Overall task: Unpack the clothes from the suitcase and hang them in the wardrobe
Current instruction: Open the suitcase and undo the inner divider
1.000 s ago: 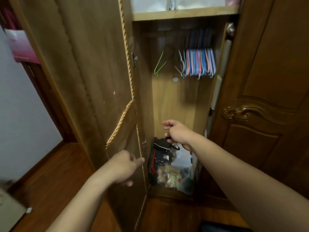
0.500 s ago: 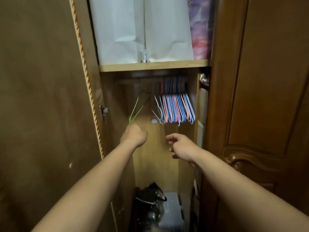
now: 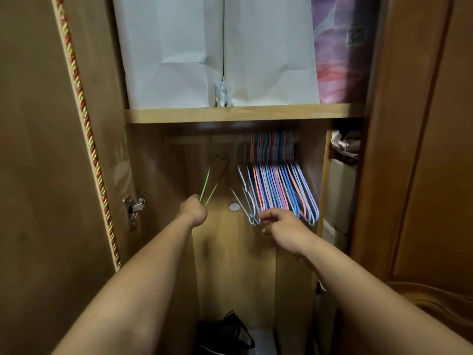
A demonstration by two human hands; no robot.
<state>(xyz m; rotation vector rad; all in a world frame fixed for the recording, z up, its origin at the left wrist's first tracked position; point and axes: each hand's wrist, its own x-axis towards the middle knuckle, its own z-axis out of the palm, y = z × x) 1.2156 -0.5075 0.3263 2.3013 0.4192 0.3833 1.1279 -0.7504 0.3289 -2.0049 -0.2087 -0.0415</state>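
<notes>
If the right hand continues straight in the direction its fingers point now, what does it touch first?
Most likely the white hanger at the near end of the bundle of coloured hangers; the right hand points there, though depth is unclear.

Single head view, close, facing forward into open wardrobe (image 3: 240, 114), angled slightly down.

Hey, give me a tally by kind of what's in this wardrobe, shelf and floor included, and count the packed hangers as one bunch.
Green hanger, gripped by the left hand: 1
Bunch of blue, pink and white hangers on the rail: 1
White paper bags on the shelf: 2
Black bag on the floor: 1
Total: 5
</notes>
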